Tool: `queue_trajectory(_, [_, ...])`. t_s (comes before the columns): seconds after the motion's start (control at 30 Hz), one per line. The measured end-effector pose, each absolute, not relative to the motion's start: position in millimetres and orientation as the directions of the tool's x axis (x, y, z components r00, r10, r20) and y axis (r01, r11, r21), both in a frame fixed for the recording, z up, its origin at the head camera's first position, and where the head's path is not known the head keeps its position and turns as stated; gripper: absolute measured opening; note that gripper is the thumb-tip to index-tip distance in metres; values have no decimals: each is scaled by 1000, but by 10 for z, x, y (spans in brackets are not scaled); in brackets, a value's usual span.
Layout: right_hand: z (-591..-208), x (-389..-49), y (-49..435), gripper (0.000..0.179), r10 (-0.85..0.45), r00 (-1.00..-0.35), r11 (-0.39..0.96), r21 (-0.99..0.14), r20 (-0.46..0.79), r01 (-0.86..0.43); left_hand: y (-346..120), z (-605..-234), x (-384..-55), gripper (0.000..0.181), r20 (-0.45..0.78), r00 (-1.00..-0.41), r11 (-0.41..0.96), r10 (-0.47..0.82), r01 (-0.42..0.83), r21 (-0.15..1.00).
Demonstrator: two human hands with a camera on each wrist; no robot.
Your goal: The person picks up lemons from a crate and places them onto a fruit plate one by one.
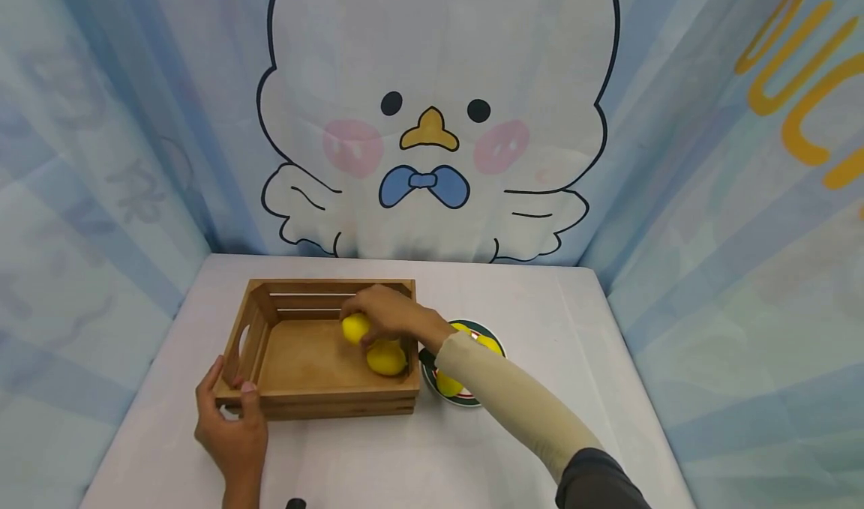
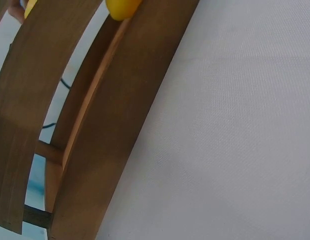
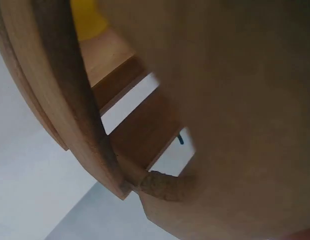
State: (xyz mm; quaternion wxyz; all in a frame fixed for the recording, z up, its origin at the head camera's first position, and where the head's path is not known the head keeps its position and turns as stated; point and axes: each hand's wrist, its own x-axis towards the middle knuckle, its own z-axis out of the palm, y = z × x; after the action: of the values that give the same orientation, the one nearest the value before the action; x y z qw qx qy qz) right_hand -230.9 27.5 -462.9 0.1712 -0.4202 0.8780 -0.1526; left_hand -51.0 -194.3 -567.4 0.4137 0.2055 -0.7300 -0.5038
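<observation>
A slatted wooden crate (image 1: 331, 405) stands on the table, and my left hand (image 1: 232, 430) grips its front left corner, thumb at the front and fingers at the side. Inside, near the right end, my right hand (image 1: 388, 314) holds a yellow lemon (image 1: 355, 328) between fingers and thumb, above the crate floor. A second lemon (image 1: 387, 359) lies in the crate's right part, partly under that hand. To the right sits a dark-rimmed plate (image 1: 466, 400) with several lemons (image 1: 448, 384), partly hidden by my right forearm. Crate slats (image 2: 110, 110) fill much of the left wrist view.
A white cloth covers the table (image 1: 553, 329). Printed curtains (image 1: 432, 224) enclose it at the back and both sides. A small black object (image 1: 295, 504) shows at the bottom edge of the head view. The plate stands close to the crate's right wall.
</observation>
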Motion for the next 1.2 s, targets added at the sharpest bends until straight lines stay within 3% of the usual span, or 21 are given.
queue_trajectory(0.23, [-4571,-2283,311,54,-765,-626,618,-444,-149,-649,-1948,-5693,-513,60,405,-566,419,-718,114,901])
queue_trajectory(0.67, [-4539,-2252,366,51,-772,-630,575,-511,-81,-639,-1938,-5689,-521,59,398,-561,410,-726,111,905])
queue_trajectory(1.2, [-4576,-2109,454,53,-745,-667,598,-459,-15,-657,-1914,-5656,-500,60,384,-581,408,-718,96,908])
